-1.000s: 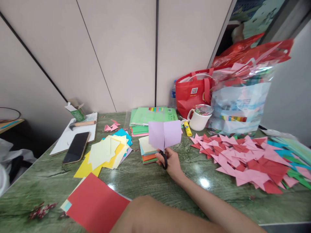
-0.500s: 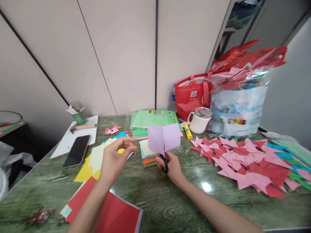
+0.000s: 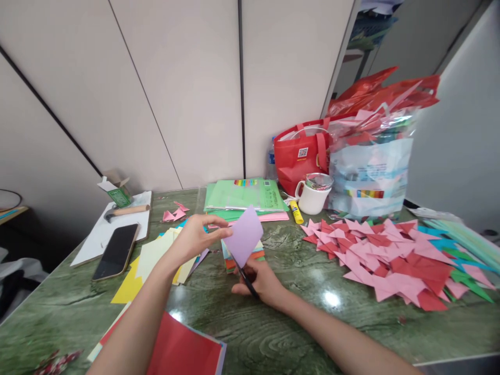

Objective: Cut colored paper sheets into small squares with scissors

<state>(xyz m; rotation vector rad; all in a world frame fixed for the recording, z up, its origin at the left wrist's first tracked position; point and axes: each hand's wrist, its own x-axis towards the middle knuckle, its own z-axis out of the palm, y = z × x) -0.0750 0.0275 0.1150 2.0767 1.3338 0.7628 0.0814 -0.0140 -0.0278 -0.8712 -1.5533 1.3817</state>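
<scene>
A lilac sheet of paper (image 3: 245, 235) is up in the air, tilted so that it looks like a diamond. My left hand (image 3: 199, 237) pinches its left corner between thumb and fingertips. My right hand (image 3: 262, 284) grips black-handled scissors (image 3: 249, 285) just below the sheet, and the blades are mostly hidden behind the paper. Underneath, partly covered by the sheet and my right hand, sits a small stack of coloured squares (image 3: 255, 254). Yellow and cream sheets (image 3: 150, 258) lie under and beside my left wrist. Larger red paper (image 3: 183, 346) is near the front edge, below my left forearm.
Pink and red folded paper pieces (image 3: 390, 258) are heaped at the right. Behind stand a white mug (image 3: 312, 200), a yellow glue stick (image 3: 296, 212), a red bag (image 3: 299, 161) and green paper packs (image 3: 242, 197). A phone (image 3: 117, 251) and a hammer (image 3: 128, 210) lie at the left.
My left hand has moved right and taken the lilac paper's left corner. Two lilac panels showed above the scissors before; now one diamond-shaped face shows. The right hand and scissors have tilted and dropped slightly.
</scene>
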